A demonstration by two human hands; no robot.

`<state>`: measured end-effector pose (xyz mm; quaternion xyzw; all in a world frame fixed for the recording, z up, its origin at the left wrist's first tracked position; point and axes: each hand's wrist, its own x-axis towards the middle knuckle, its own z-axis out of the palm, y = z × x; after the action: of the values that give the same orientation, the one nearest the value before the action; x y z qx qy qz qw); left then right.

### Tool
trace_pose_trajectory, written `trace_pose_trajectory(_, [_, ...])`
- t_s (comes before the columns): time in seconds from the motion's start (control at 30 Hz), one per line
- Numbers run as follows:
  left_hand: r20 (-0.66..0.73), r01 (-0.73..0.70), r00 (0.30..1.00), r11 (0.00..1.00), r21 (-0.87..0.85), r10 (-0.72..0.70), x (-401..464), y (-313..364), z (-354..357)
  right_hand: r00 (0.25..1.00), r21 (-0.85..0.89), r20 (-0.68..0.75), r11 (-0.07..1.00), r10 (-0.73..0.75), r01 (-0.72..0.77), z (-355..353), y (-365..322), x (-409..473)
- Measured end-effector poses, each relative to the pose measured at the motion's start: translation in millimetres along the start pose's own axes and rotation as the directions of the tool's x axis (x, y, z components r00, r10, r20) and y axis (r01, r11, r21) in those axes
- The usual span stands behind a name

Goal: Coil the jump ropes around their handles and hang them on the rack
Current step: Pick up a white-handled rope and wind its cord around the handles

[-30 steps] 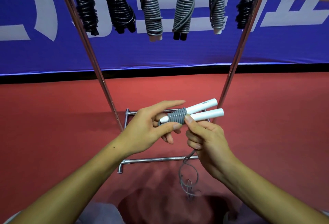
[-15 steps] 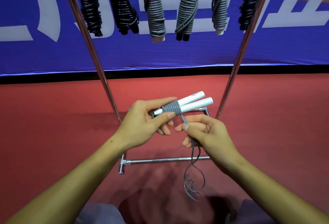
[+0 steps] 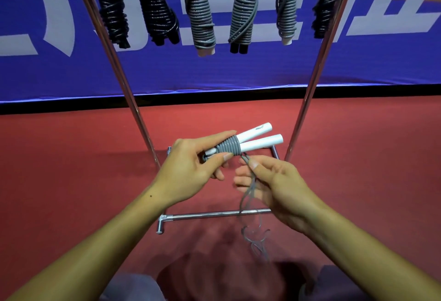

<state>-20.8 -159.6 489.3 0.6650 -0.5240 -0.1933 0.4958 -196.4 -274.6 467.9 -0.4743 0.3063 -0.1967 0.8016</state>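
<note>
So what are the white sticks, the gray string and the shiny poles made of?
The white handles look like smooth matte plastic, evenly colored with a small printed logo. The gray cord seems to be rubbery plastic, since it bends into tight coils and hangs limp below. The rack poles look like polished metal, probably steel, with bright mirror-like streaks.

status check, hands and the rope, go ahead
Left hand grips the white handles, grey coil partly wound. Right hand pinches the loose rope, tail dangling. Rack ahead, nothing blocking.
</note>
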Motion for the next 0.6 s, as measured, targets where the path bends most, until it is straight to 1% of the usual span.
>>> trace_pose_trajectory(0.03, [-0.007, -0.029, 1.0, 0.999, 0.031, 0.029, 0, 1, -1, 0.988, 0.198, 0.083, 0.969, 0.132, -0.146, 4, -6, -6])
trace_pose_trajectory(0.07, [-0.012, -0.045, 0.999, 0.998, 0.042, 0.045, 0, 1, -3, 0.959, 0.328, 0.166, 0.904, 0.23, -0.274, 5, -13, -10])
trace_pose_trajectory(0.1, [-0.014, -0.047, 0.999, 0.998, 0.032, 0.047, 0, 2, -4, 0.916, 0.436, 0.262, 0.81, 0.303, -0.393, 4, -21, -14])
trace_pose_trajectory(0.13, [-0.012, -0.04, 0.999, 0.999, 0.007, 0.04, 0, 3, -6, 0.862, 0.521, 0.361, 0.69, 0.356, -0.503, 0, -27, -16])
trace_pose_trajectory(0.17, [-0.009, -0.033, 0.999, 0.999, -0.015, 0.033, 0, 4, -7, 0.81, 0.561, 0.441, 0.587, 0.386, -0.584, -3, -34, -18])
trace_pose_trajectory(0.2, [-0.005, -0.034, 0.999, 0.999, -0.023, 0.034, 0, 5, -8, 0.785, 0.543, 0.466, 0.569, 0.408, -0.618, -6, -40, -19])
trace_pose_trajectory(0.23, [-0.003, -0.04, 0.999, 0.999, -0.012, 0.04, -1, 5, -7, 0.802, 0.464, 0.421, 0.658, 0.424, -0.592, -9, -43, -17])
trace_pose_trajectory(0.27, [-0.003, -0.045, 0.999, 0.999, 0.01, 0.045, -2, 5, -6, 0.851, 0.306, 0.327, 0.806, 0.411, -0.507, -11, -44, -16])
trace_pose_trajectory(0.3, [-0.003, -0.045, 0.999, 0.998, 0.036, 0.045, -2, 4, -5, 0.91, 0.098, 0.22, 0.92, 0.352, -0.38, -11, -42, -14])
trace_pose_trajectory(0.33, [-0.005, -0.042, 0.999, 0.997, 0.061, 0.043, -3, 4, -3, 0.958, -0.108, 0.132, 0.964, 0.256, -0.242, -9, -40, -13])
trace_pose_trajectory(0.37, [-0.009, -0.037, 0.999, 0.996, 0.086, 0.038, -3, 2, -2, 0.985, -0.286, 0.074, 0.95, 0.155, -0.128, -8, -37, -13])
trace_pose_trajectory(0.4, [-0.014, -0.028, 0.999, 0.994, 0.102, 0.03, -3, 2, -1, 0.997, -0.431, 0.042, 0.902, 0.057, -0.033, -7, -33, -11])
trace_pose_trajectory(0.43, [-0.016, -0.019, 1.0, 0.993, 0.113, 0.021, -2, 2, 1, 0.999, -0.555, 0.021, 0.831, -0.043, 0.048, -7, -30, -11])
trace_pose_trajectory(0.47, [-0.014, -0.011, 1.0, 0.992, 0.127, 0.013, -3, 2, 2, 0.989, -0.673, 0.019, 0.73, -0.146, 0.12, -8, -27, -12])
trace_pose_trajectory(0.53, [-0.001, -0.011, 1.0, 0.985, 0.17, 0.012, -3, 3, 4, 0.938, -0.86, 0.087, 0.45, -0.335, 0.241, -14, -22, -14])
trace_pose_trajectory(0.6, [0.015, -0.015, 1.0, 0.979, 0.203, 0.012, -4, 3, 5, 0.881, -0.944, 0.195, 0.162, -0.432, 0.288, -18, -15, -15])
